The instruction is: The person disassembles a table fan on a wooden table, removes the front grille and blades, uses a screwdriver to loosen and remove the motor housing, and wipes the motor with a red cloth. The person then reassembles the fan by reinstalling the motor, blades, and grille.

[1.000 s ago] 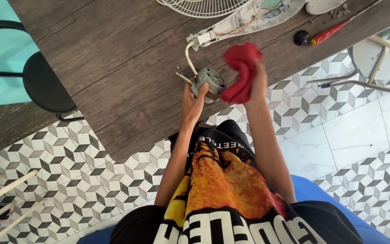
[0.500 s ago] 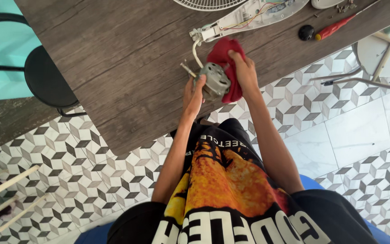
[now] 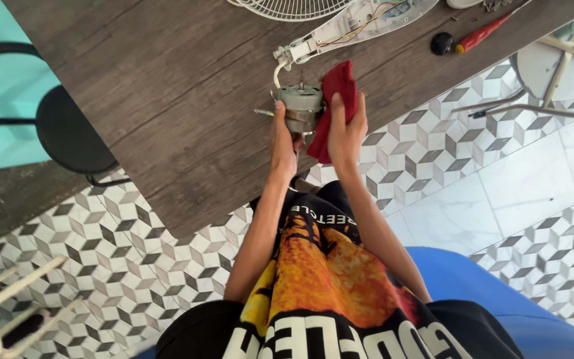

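Head view, left hand [image 3: 282, 141] fingers gripping upright motor [image 3: 299, 106], right hand [image 3: 346, 126] pinching red cloth [image 3: 337, 93]

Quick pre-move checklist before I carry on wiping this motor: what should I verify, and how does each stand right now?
1. Left hand grips the motor: ok.
2. Right hand holds the red cloth against the motor's side: ok.
3. Motor over the table, not past its edge: ok.
4. White cable from motor to the fan housing slack: cannot tell.
5. Screwdriver clear of both hands: ok.
6. Motor shaft free of the cloth: cannot tell.
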